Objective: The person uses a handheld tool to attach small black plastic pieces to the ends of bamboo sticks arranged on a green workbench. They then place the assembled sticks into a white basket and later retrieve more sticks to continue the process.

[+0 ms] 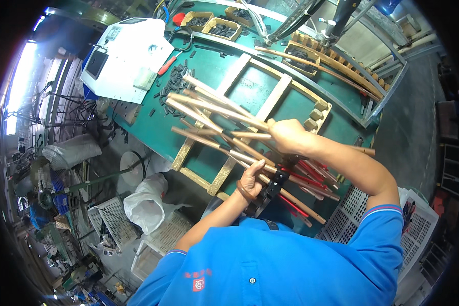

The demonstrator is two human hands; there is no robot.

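A green table point(160, 135) stretches under a wooden frame point(275, 99) lying on it. Above the frame, a loose bundle of rods point(217, 109) slants back toward the person. The right hand point(290, 136) is clamped on rods; the left hand point(251, 182) meets the bundle, fingers hidden, grip unclear. Black pieces point(174, 81) lie scattered.

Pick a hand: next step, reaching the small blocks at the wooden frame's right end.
Right, probably: the right hand, though it holds copper-coloured rods, is nearer the small blocks on the wooden frame. The left hand sits lower in view and farther off, beside the black bracket.
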